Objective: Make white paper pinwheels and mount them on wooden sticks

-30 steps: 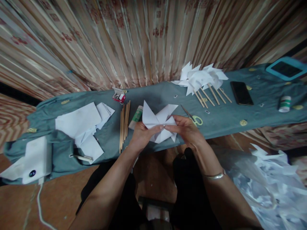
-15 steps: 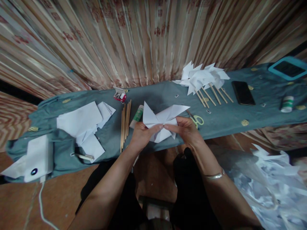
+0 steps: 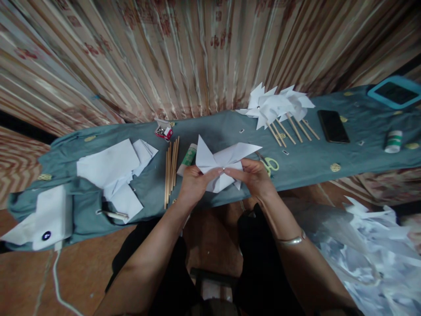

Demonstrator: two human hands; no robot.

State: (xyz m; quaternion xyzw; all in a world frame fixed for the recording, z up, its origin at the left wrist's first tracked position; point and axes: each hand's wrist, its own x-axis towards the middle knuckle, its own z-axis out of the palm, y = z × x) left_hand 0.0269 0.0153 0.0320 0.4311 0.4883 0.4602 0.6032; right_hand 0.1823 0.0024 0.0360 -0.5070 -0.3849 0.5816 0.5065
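A white paper pinwheel (image 3: 226,157) is held between my two hands above the front edge of the cloth-covered table. My left hand (image 3: 194,183) grips its left side, thumb on top near the centre and fingers beneath. From the other side my right hand (image 3: 257,177) pinches it, its thumb also lying by the centre. A small shiny pin head (image 3: 224,169) shows between the thumb tips. Whether a stick is under the paper is hidden. Close to my left hand lie a green-and-white glue stick (image 3: 187,159) and several wooden sticks (image 3: 171,169). Scissors (image 3: 270,165) rest beside my right hand.
Finished pinwheels (image 3: 279,105) lie at the back right, near a black phone (image 3: 333,126). Paper sheets (image 3: 108,160), an open box of pins (image 3: 163,130) and a white device (image 3: 54,215) are to the left. A bag of pinwheels (image 3: 371,259) stands lower right.
Both hands keep their hold on the pinwheel. My thumbs have shifted slightly apart at its centre, and the pin head shows more plainly.
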